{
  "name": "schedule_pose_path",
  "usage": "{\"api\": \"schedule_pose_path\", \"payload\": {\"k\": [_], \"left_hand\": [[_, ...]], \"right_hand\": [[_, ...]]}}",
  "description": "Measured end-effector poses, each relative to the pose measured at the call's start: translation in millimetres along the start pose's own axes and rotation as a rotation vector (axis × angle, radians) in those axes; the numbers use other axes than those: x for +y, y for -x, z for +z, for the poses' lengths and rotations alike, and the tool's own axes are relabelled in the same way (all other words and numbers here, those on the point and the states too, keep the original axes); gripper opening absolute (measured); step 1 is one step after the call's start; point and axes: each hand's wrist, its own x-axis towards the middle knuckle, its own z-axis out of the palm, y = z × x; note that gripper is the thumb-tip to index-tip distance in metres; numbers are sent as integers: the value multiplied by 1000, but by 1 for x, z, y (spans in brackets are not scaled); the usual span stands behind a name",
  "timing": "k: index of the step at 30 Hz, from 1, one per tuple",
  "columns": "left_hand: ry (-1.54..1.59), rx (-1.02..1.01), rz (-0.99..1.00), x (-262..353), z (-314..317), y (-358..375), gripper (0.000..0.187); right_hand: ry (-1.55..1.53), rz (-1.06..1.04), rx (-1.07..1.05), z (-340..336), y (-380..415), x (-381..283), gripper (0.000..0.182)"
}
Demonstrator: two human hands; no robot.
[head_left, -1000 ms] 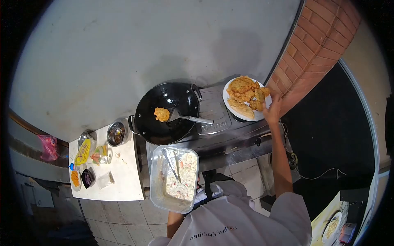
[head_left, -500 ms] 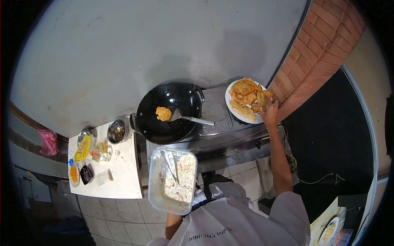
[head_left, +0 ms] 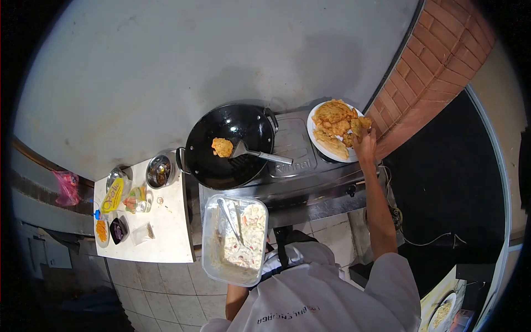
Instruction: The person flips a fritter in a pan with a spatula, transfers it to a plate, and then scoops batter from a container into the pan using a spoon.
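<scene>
My right hand reaches to the near right edge of a white plate piled with golden fried fritters. Its fingertips pinch one fritter piece at the plate's rim. The plate sits on the right side of a steel gas stove. My left forearm runs under a clear plastic container of creamy batter with metal utensils in it. The hand itself is hidden beneath the container, which it holds up in front of my chest.
A black wok on the left burner holds one fritter and a metal spatula. A white side table to the left carries a steel bowl, a yellow packet and small dishes. A brick pillar stands at the right.
My right hand has slid from the plate's right rim to its near edge and closed its fingers on a fritter piece. The container stays held in place.
</scene>
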Motion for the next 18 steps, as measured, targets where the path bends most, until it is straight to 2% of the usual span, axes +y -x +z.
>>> {"api": "schedule_pose_path", "payload": {"k": [3,5,6,8,12,15,17,18], "left_hand": [[77,28,-3,1,5,-2,88],[-54,-155,-20,5,0,-7,90],[-54,-154,-21,8,-2,-8,90],[131,-197,-118,13,-6,-8,96],[77,-98,-81,11,-1,-2,95],[-95,-27,14,3,9,-3,88],[-108,-37,16,4,5,-4,87],[-114,-42,17,4,2,-4,87]], "right_hand": [[17,27,-79,-6,-1,-5,41],[23,-61,-12,-3,-4,-3,35],[24,-60,-12,-2,-5,-1,35],[73,-58,-29,-6,-6,-3,29],[106,-103,-9,-19,-11,-6,26],[72,7,5,-22,-18,1,20],[-70,36,188,-21,-22,12,15],[-68,37,190,-18,-25,20,15]]}}
